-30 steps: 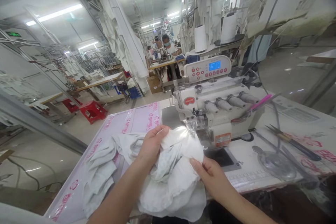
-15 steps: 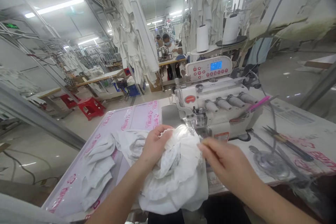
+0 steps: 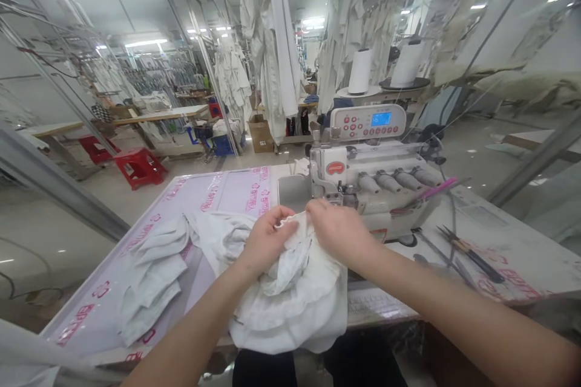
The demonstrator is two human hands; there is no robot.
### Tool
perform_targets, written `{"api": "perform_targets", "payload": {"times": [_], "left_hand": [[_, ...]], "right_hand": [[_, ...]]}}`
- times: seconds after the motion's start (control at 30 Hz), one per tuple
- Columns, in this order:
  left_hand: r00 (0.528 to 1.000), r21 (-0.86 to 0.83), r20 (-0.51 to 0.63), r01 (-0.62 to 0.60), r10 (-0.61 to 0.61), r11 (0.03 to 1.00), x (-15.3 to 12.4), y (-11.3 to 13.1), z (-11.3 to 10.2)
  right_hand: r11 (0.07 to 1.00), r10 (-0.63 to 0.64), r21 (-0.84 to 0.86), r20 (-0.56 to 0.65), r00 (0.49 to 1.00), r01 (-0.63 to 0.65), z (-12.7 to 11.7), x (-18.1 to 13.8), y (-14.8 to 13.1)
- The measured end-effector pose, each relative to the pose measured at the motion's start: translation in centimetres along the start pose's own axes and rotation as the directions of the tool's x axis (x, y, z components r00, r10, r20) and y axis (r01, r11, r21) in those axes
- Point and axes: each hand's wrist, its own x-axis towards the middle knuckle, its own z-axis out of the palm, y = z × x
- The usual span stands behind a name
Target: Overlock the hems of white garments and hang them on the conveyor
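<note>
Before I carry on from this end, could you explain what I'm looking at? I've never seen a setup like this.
There is no robot here: a person works with two bare hands, seen from a camera worn on the head, looking forward and down. The left hand and right hand are close together, each gripping the upper edge of some bunched white fabric. Just beyond them stands a white sewing machine, topped by a control panel with a small blue screen. More of the cloth lies to the left on a table, over a pale purple covering with pink printing. To the right of the machine lies a pointed tool with a dark handle. Two thread cones stand behind the machine.
</note>
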Motion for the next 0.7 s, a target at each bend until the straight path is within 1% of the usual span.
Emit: {"api": "perform_targets", "payload": {"times": [0.1,0.2,0.3,0.4,0.5,0.57,0.7], "left_hand": [[0.998,-0.117,0.051,0.051,-0.045,0.992,0.2,0.0,-0.1],[0.992,-0.237,0.100,0.101,-0.079,0.966,0.5,0.1,-0.3],[0.987,-0.323,0.130,0.128,-0.090,0.938,0.7,0.0,-0.6],[0.986,-0.335,0.143,0.126,-0.081,0.934,0.7,-0.2,-0.7],[0.985,-0.323,0.158,0.117,-0.068,0.939,0.6,-0.1,-0.7],[0.985,-0.313,0.160,0.111,-0.063,0.943,0.5,0.0,-0.6],[0.989,-0.266,0.135,0.097,-0.062,0.959,0.4,0.0,-0.7]], "right_hand": [[0.995,0.046,0.095,-0.036,0.998,-0.042,0.7,-0.4,0.2],[0.980,0.060,0.195,-0.071,0.996,-0.045,1.2,-0.5,0.2],[0.968,0.064,0.248,-0.085,0.994,-0.041,1.4,-0.5,0.2],[0.956,0.052,0.290,-0.055,0.997,-0.034,1.0,-0.6,0.3],[0.911,-0.010,0.413,-0.031,0.999,0.022,0.3,-0.7,0.5],[0.865,-0.031,0.499,-0.044,0.999,0.049,0.2,-0.7,0.6],[0.780,0.019,0.623,-0.119,0.993,0.060,0.5,-0.8,0.6]]}}
